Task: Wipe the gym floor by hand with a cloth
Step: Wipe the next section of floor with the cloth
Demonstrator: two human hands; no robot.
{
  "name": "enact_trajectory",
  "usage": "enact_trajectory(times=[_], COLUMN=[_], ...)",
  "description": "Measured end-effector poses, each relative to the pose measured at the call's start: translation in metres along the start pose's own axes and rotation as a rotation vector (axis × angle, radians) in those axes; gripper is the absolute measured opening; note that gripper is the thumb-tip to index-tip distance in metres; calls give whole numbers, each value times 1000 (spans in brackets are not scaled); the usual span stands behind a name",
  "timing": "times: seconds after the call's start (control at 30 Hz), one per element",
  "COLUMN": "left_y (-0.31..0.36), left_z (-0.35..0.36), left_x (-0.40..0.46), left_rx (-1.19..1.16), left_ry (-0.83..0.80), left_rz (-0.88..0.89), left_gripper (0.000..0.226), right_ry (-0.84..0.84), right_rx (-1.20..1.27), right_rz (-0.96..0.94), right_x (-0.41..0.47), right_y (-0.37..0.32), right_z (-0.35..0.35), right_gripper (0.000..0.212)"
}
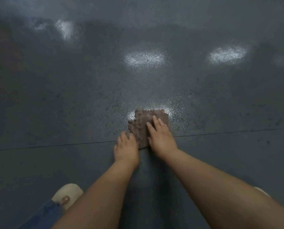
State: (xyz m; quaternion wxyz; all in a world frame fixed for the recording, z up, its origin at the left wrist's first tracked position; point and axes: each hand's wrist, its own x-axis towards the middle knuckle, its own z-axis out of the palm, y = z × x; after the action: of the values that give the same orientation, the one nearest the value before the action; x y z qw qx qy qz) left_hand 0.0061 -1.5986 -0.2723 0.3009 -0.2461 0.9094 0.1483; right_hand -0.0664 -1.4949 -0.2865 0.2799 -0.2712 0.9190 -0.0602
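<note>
Cloth (143,125): brownish, bunched flat on dark gym floor (55,100) across seam line. Right hand (160,137) presses it, fingers straight; left hand (126,148) rests at its edge, fingers loosely bent. Sheen near cloth suggests wiping underway; most floor apparently left.

Nubby brownish cloth (147,124) on speckled, wet-glossy dark floor (72,96).
</note>
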Motion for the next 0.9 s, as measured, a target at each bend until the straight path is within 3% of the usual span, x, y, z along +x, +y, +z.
enact_trajectory(times=[0.17,0.3,0.43,0.53,0.7,0.8,0.9], left_y=[7,26,56,78,100,103,103], left_z=[5,4,8,16,24,24,25], left_x=[10,16,15,15,13,13,12], left_rx=[-102,-92,-15,78,174,226,231], left_ry=[14,66,40,-22,-83,-68,-56], left_rz=[-56,-18,34,47,-16,-22,-27], left_gripper=[84,93,98,105,114,116,115], right_ry=[-62,35,36,132,151,192,191], right_rx=[-142,-175,-142,-107,-100,2,67], right_rz=[-144,-208,-65,28,429,606,575], right_x=[19,23,20,16,0,-1,10], right_y=[-6,25,70,122,200,204,171], right_z=[21,31,15,7,-8,-11,-7], right_gripper=[70,61,70,79,59,60,62])
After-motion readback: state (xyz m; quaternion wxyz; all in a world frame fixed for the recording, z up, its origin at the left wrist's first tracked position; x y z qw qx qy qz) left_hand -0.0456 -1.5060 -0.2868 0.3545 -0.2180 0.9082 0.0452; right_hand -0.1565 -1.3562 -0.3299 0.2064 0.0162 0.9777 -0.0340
